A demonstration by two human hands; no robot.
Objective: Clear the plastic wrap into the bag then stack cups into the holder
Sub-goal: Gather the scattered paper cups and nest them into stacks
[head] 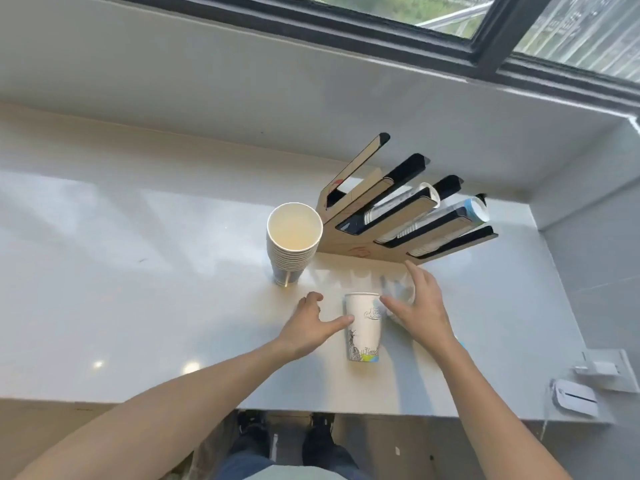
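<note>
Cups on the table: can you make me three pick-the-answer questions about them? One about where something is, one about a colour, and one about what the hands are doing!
1. Where is the stack of cups?
A. Left of the cup holder
B. Inside the holder
C. On the floor

2. What colour is the single cup mostly?
A. Red
B. White with drawings
C. Black

3. What are the hands doing?
A. Both spread open by the single cup
B. Both in fists
C. Lifting the stack

Answers:
1 A, the stack stands on the table just left of the holder.
2 B, its side is white with line drawings.
3 A, the left hand and right hand flank the cup, fingers open.
</note>
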